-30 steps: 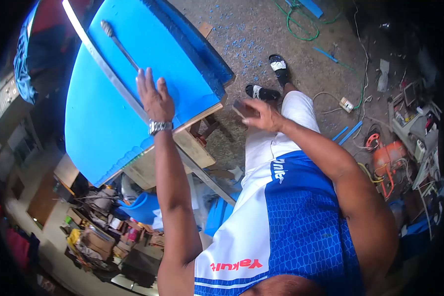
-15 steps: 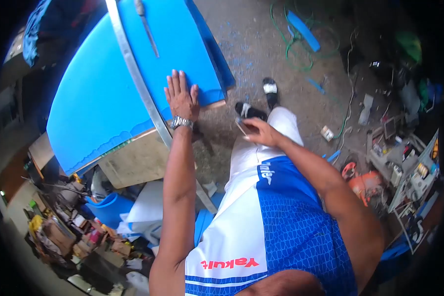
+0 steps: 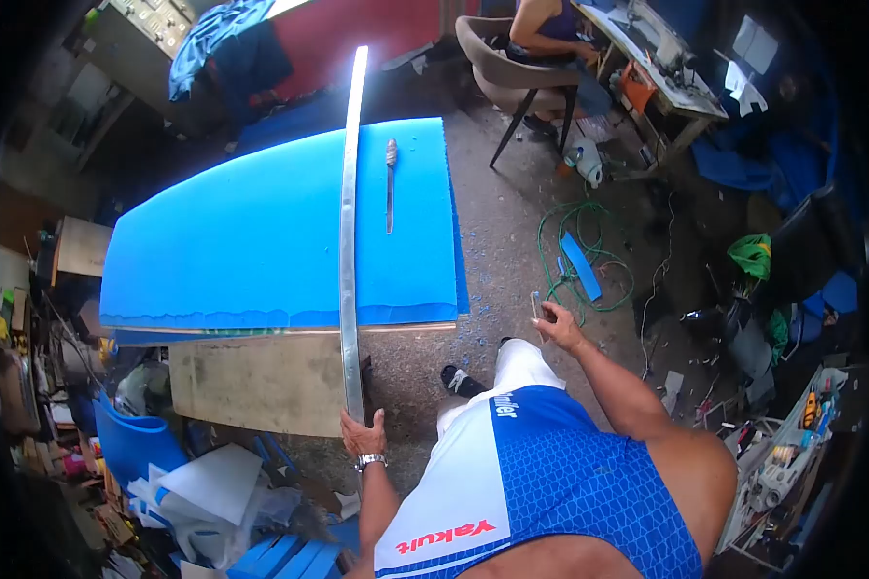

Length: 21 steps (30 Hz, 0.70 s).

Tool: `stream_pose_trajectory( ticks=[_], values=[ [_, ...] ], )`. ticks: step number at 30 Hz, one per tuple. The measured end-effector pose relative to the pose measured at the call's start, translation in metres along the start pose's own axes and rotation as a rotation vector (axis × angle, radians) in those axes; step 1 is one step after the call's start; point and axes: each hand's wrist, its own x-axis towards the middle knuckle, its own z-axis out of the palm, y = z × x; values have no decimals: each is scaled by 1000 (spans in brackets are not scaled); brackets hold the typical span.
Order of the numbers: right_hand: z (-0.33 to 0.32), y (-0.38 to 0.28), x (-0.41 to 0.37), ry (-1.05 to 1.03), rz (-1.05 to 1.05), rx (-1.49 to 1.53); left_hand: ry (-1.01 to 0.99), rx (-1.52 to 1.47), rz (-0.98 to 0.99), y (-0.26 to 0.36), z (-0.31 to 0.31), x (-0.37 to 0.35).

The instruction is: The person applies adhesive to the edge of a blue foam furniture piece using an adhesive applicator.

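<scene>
A large blue foam sheet (image 3: pixel 232 232) lies over a board on the work table (image 3: pixel 261 386). Across it runs a long metal straightedge (image 3: pixel 349 232), overhanging both the far and near sides. My left hand (image 3: pixel 365 436), with a watch at the wrist, grips its near end, thumb on one side and fingers on the other. To the right of the bar rests a long-bladed knife (image 3: pixel 390 188) with a wrapped handle. My right hand (image 3: pixel 562 328) pinches a small flat rectangular block (image 3: pixel 537 314) out over the floor, away from the sheet; what kind it is I cannot tell.
At the back, a person (image 3: pixel 546 39) sits on a chair (image 3: pixel 507 68) by a sewing machine table (image 3: pixel 647 58). Green cord (image 3: pixel 550 246) and a blue foam offcut (image 3: pixel 581 265) lie on the floor. Foam scraps (image 3: pixel 212 492) pile up at the near left; a cluttered rack (image 3: pixel 782 463) stands right.
My left hand has left the foam surface and taken hold of the straightedge's near end. The view has swung up and turned. My right hand still holds the small block, now farther out.
</scene>
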Motion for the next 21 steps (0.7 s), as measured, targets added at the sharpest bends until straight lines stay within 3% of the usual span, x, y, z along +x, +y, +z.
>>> stream_pose_trajectory(
  ticks=[3, 8, 14, 18, 21],
  values=[
    [3, -1, 10, -68, -72, -134, -285, -48, -303, 2, 7, 7],
    [-4, -19, 36, -206, -138, -231, -109, -360, -275, 59, 13, -36],
    [-37, -27, 77, -293, -222, -304, 70, -445, -414, 157, 25, -38],
    [-97, -36, 96, -253, -278, -394, 190, -579, -332, 236, 63, -4],
    [-162, -19, 112, -173, -325, -378, 259, -742, -375, 329, 59, 14]
  ],
)
